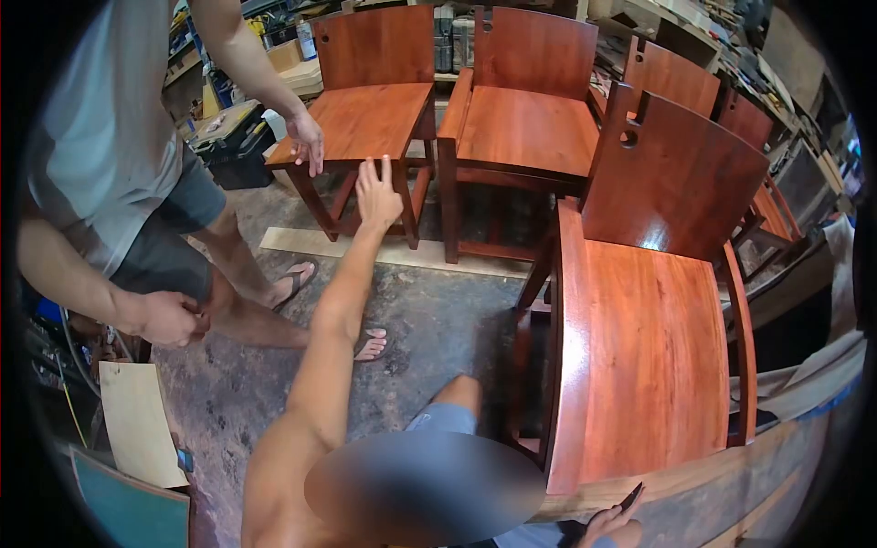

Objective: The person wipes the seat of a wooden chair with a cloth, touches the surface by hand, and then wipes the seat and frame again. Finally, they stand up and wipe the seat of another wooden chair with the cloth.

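Note:
My left hand point(378, 199) reaches forward with its fingers stretched out and holds nothing. It is at the front edge of a reddish-brown wooden chair without arms point(370, 119); whether the fingertips touch the wood is unclear. At the bottom right, my right hand point(612, 525) is closed round a thin dark object point(631, 496), too small to name. Close to that hand is the front of a glossy wooden armchair point(653, 356), which has a notch and a round hole in its backrest.
Another person point(110, 137) stands at the left in sandals, one hand point(308, 142) over the armless chair's seat. A second armchair point(525, 128) and more chairs stand behind. A black toolbox point(233, 142), a floor plank point(393, 253) and a pale board point(142, 425) are also visible.

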